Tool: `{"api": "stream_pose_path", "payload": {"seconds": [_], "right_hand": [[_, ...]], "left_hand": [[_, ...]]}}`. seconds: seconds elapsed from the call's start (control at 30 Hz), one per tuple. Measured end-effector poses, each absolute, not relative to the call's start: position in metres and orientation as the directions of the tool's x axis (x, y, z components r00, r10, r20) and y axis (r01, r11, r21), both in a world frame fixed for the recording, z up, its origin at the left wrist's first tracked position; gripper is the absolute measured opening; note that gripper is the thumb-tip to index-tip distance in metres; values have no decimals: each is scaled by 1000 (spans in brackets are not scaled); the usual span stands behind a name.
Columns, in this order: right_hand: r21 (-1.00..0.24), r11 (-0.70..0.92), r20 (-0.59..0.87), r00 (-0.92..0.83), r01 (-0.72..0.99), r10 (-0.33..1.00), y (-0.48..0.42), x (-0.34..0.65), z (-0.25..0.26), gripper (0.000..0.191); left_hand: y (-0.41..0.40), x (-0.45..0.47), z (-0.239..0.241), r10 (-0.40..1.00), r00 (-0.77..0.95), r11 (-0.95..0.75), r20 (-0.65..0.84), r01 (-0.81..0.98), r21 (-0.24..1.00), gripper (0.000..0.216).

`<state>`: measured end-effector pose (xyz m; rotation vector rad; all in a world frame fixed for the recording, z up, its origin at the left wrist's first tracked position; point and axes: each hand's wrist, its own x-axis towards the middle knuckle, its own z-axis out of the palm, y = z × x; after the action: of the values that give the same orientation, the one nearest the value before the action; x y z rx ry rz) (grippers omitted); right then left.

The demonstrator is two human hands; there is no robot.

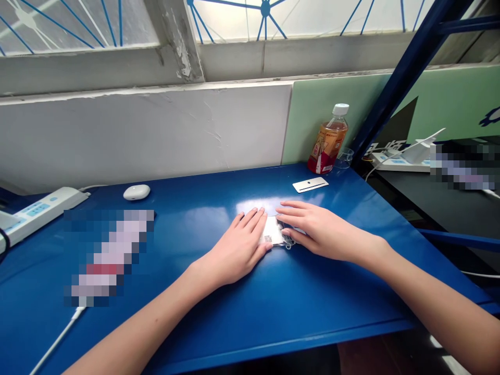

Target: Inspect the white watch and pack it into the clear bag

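Note:
Both of my hands lie flat on a blue table (297, 307), side by side near its middle. My left hand (238, 247) has its fingers stretched out and pressed on the left part of a small white packet (271, 233). My right hand (316, 229) rests palm down over the packet's right part, fingers extended toward the left. Only a narrow strip of the packet shows between the hands, with a small dark print and something like a fine chain at its lower edge.
A bottle of amber drink (328, 140) with a white cap stands at the back right by a green panel. A white card (310, 184) lies near it. A white earbud case (136, 192) and a power strip (39, 211) sit at the left. Blue shelving (394, 83) rises on the right.

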<state>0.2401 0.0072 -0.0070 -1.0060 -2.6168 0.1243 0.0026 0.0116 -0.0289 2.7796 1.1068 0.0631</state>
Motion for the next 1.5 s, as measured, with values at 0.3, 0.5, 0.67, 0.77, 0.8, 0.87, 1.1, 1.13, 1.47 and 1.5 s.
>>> {"api": "stream_pose_path", "payload": {"seconds": [0.3,0.5,0.67,0.77,0.8,0.87,1.1,1.13,1.47,1.5], "right_hand": [[-229,794,263,-750,563,607,9,240,-5,30],[-180,789,289,-735,587,613,8,236,-13,37],[-163,761,196,-736,627,648,9,235,-22,49],[-149,760,144,-746,633,650,8,235,-26,54],[-148,757,131,-746,637,653,7,234,-27,55],[-149,745,115,-737,650,666,7,234,-29,56],[-117,732,121,-722,671,681,5,233,-29,59],[-122,733,122,-723,669,680,6,234,-28,60],[-141,733,336,-664,666,668,26,254,-14,40],[-154,746,354,-669,648,654,27,255,-14,39]], "left_hand": [[10,3,-29,703,711,-703,-3,695,152,67],[10,2,-31,693,720,-713,34,679,172,64],[11,0,-32,702,710,-703,55,680,205,67],[11,-1,-31,702,710,-703,58,678,215,68],[12,-1,-31,705,707,-700,61,680,218,69],[12,-2,-30,714,698,-691,58,688,221,70],[12,-1,-29,715,699,-686,-7,704,185,73],[12,-1,-29,718,695,-682,-13,708,182,72],[14,-2,-30,721,693,-670,13,693,266,66],[14,-2,-30,710,704,-681,27,676,281,65]]}}
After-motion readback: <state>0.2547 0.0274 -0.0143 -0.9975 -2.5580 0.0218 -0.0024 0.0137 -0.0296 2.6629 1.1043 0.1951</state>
